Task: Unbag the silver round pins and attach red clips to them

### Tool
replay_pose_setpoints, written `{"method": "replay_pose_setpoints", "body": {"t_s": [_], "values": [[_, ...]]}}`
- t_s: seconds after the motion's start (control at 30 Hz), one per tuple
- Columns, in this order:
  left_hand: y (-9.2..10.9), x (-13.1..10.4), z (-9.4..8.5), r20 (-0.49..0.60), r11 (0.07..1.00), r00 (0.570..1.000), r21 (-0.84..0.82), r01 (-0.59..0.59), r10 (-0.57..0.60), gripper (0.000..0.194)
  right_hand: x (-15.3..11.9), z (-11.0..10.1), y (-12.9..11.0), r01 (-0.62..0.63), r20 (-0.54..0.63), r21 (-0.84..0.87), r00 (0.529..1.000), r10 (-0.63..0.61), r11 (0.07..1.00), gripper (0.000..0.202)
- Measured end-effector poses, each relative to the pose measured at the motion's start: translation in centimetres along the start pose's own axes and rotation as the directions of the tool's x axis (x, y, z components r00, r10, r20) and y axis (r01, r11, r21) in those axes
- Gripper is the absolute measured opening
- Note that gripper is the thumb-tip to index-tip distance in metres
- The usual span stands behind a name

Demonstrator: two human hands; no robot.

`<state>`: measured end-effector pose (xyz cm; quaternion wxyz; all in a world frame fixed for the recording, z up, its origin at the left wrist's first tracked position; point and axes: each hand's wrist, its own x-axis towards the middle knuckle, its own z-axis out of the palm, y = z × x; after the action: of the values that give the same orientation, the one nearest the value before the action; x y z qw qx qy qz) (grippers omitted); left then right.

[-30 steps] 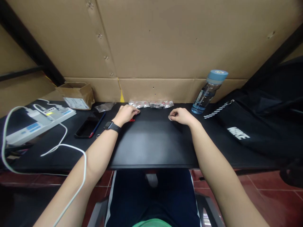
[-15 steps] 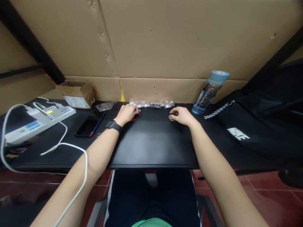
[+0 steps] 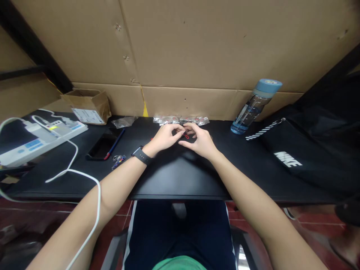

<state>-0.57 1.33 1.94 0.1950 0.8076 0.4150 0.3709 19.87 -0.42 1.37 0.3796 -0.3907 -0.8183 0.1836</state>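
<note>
Near the middle of the black table (image 3: 180, 176), my left hand (image 3: 168, 138) pinches a small dark item (image 3: 183, 132) between thumb and fingertips; its shape is too small to tell. My right hand (image 3: 199, 141) is close beside it, thumb and fingers apart and curved around the same spot. A small red loop (image 3: 187, 137) shows between the hands. Behind them, crinkled clear plastic packets (image 3: 165, 119) with red marks lie along the back wall. A dark watch is on my left wrist.
To the left are a phone (image 3: 101, 145) with a blue pen (image 3: 116, 143), a small keychain (image 3: 119, 161), an opened cardboard box (image 3: 89, 107), and a power strip (image 3: 39, 144) with white cables. A water bottle (image 3: 250, 112) and black bag (image 3: 309, 150) stand right.
My hands have come together at the middle, the right one moving left and opening, the left one moving right. The small ring that was at my right hand is no longer visible. The view has shifted slightly.
</note>
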Motion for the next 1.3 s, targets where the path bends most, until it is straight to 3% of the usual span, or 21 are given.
{"method": "replay_pose_setpoints", "body": {"t_s": [0.17,0.3,0.43,0.5,0.57,0.7,0.8,0.93,1.3], "values": [[0.5,0.0,0.3,-0.007,0.999,1.000,-0.049,-0.007,0.007,0.023,-0.2,0.5,-0.7,-0.056,-0.039,0.028,0.998,0.057,0.998,0.050],[0.5,0.2,-2.2,-0.054,0.998,0.998,0.059,-0.031,0.035,0.026,0.0,0.3,-0.7,-0.093,-0.082,0.044,0.992,0.096,0.995,0.046],[-2.8,-0.3,-7.4,-0.189,0.939,0.978,0.312,0.143,-0.086,0.025,0.3,-1.3,0.6,-0.113,-0.144,-0.012,0.983,0.111,0.993,0.043],[-5.3,-0.8,-9.4,-0.165,0.894,0.970,0.383,0.232,-0.181,0.021,0.5,-2.4,1.8,-0.103,-0.162,-0.079,0.983,0.089,0.992,0.043],[-7.6,-1.3,-10.4,-0.143,0.872,0.956,0.392,0.292,-0.256,0.018,0.6,-3.6,3.3,-0.122,-0.203,-0.173,0.975,0.086,0.977,0.042],[-9.7,-1.5,-9.8,0.110,0.928,0.953,0.283,0.242,-0.283,0.023,0.7,-5.5,6.3,-0.226,-0.206,-0.335,0.965,0.163,0.915,0.041],[-9.8,-1.3,-9.3,0.250,0.949,0.928,0.222,0.224,-0.277,0.030,0.5,-6.3,7.7,-0.305,-0.169,-0.277,0.949,0.266,0.911,0.053],[-9.6,-1.3,-9.5,0.290,0.941,0.909,0.243,0.234,-0.301,0.034,0.2,-6.7,8.2,-0.320,-0.094,-0.195,0.947,0.307,0.927,0.054],[-8.6,-1.1,-8.8,0.354,0.932,0.883,0.295,0.210,-0.310,0.035,0.2,-7.1,7.8,-0.306,0.087,-0.321,0.933,0.350,0.896,0.039]]}}
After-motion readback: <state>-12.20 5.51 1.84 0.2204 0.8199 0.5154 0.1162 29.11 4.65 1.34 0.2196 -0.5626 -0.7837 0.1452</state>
